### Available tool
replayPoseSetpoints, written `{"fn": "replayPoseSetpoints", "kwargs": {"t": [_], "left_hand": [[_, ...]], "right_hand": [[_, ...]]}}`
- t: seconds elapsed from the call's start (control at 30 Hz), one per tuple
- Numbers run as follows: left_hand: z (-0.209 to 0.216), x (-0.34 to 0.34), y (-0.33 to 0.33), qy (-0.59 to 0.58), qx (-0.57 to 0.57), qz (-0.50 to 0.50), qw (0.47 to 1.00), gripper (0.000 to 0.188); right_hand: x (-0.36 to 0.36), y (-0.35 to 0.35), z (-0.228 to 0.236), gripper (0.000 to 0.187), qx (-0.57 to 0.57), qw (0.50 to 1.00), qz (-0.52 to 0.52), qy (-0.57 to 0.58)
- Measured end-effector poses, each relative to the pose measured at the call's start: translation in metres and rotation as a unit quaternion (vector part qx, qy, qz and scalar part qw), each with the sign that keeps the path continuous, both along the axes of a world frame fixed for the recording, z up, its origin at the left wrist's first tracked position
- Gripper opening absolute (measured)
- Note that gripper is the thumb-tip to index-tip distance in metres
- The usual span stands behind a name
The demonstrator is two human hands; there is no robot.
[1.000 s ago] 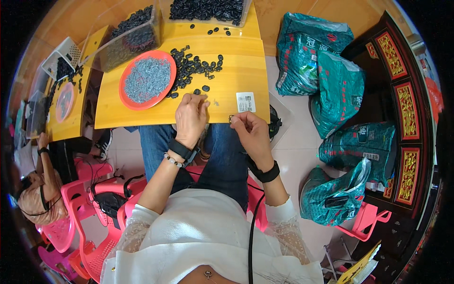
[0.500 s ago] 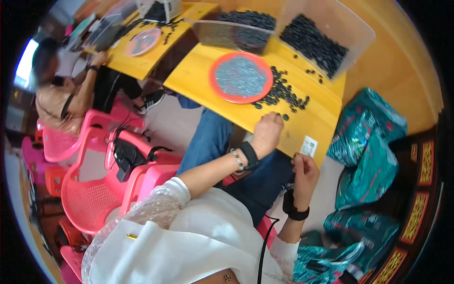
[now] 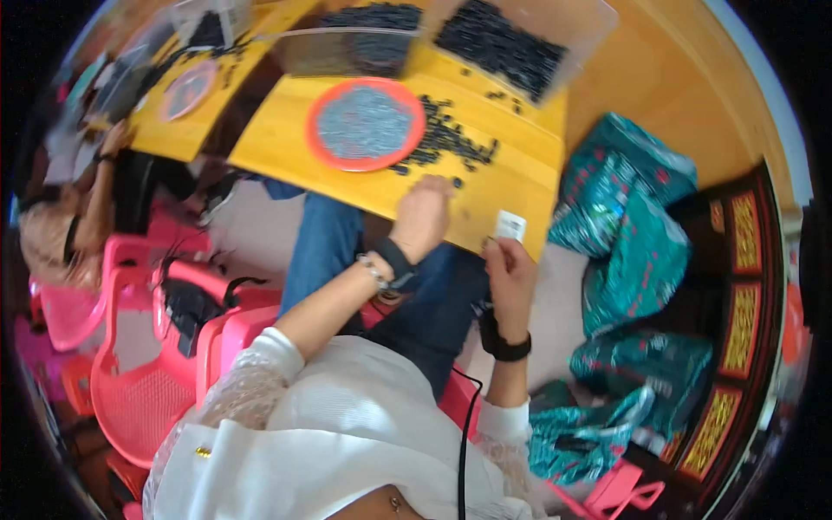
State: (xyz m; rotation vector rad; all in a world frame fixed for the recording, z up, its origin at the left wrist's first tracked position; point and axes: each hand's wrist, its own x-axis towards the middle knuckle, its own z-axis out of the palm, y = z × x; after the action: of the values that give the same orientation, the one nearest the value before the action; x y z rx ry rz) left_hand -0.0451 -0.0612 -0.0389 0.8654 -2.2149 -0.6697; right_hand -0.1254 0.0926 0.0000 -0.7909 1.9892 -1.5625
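My left hand (image 3: 425, 215) is over the front edge of the yellow table (image 3: 277, 130), fingers curled together. What they hold, if anything, is hidden. Just beyond its fingertips lies a single small black round piece (image 3: 457, 182). To the right, my right hand (image 3: 513, 276) is raised at the table's edge in a pinch on a small dark piece, mostly covered by the fingers. A white label (image 3: 510, 226) lies right beside that pinch. Farther in, a red-orange plate (image 3: 314, 143) holds many thin grey metal pieces, with a scatter of small black pieces (image 3: 455, 143) along its right side.
Two clear plastic bins (image 3: 299, 56) (image 3: 598, 30) of black pieces stand at the back. Teal bags (image 3: 628, 195) crowd the floor at right. Pink chairs (image 3: 143, 399) are at left, where another person (image 3: 61, 230) sits by a second yellow table (image 3: 160, 130).
The whole view has swung, so the table and both hands appear farther left and higher. Relative to the table, my hands have hardly moved and stay closed.
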Motion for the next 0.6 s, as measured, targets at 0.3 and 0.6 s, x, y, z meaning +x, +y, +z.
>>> {"fn": "replayPoseSetpoints", "kwargs": {"t": [0.3,0.6], "left_hand": [[0.016,-0.002,-0.003,0.051,0.14,0.002,0.989,0.026],[0.022,-0.002,0.014,0.111,0.144,-0.03,0.983,0.017]], "right_hand": [[-0.012,-0.018,-0.016,0.018,-0.017,0.999,-0.025,0.011],[-0.014,-0.045,-0.012,0.019,-0.059,0.998,-0.018,-0.024]]}}
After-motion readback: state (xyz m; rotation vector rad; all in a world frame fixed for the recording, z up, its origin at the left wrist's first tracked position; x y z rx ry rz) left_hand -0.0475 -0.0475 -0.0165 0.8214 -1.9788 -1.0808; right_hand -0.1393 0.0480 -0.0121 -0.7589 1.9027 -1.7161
